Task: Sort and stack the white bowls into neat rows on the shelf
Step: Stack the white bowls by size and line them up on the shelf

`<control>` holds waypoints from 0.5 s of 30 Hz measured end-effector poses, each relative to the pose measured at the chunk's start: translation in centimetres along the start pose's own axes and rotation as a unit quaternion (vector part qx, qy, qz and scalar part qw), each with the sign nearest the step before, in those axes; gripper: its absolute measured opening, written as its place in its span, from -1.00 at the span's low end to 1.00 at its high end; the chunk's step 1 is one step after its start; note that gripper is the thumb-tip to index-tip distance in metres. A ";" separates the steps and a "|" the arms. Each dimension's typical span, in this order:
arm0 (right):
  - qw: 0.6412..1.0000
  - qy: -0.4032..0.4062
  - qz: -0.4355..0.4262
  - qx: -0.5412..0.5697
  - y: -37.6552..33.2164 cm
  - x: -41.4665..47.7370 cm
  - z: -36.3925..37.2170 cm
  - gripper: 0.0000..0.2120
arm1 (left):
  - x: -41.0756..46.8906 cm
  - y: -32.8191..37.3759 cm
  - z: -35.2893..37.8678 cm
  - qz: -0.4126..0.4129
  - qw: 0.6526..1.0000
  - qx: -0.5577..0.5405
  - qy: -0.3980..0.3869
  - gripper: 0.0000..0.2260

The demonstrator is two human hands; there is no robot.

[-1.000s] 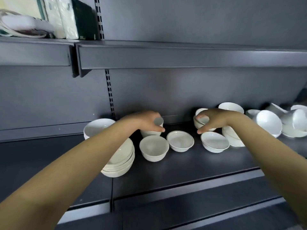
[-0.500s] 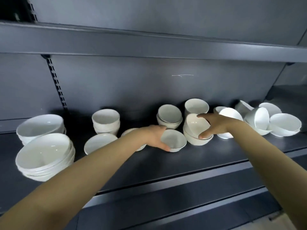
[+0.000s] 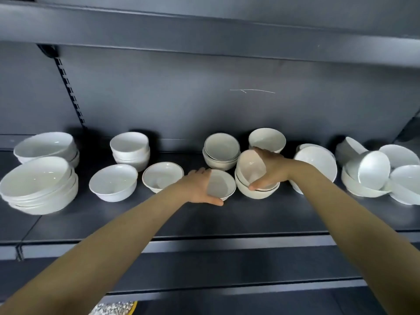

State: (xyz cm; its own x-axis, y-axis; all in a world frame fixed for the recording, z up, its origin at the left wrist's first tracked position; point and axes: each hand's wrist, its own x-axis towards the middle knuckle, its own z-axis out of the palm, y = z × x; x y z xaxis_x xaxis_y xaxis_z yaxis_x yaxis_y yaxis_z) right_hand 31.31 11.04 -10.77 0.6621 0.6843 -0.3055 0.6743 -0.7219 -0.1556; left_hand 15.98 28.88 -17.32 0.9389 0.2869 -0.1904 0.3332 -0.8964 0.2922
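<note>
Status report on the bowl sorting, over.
Left hand grips front bowl. Right hand holds tilted bowl at low stack. Tipped bowls jumbled at right.

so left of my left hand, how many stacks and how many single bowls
stacks: 3
single bowls: 2
total: 5
</note>
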 end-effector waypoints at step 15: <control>0.999 -0.017 -0.037 0.028 0.7 1.0 0.1 0.35 | -3.5 -1.9 -0.8 0.014 0.990 -0.103 0.100 -0.16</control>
State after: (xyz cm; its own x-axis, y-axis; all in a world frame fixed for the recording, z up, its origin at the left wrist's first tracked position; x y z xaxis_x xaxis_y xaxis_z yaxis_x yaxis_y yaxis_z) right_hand 32.36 11.20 -11.30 0.5995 0.7323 -0.3229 0.7004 -0.6753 -0.2312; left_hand 12.08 29.87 -16.48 0.9393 0.3430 0.0028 0.2991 -0.8231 0.4828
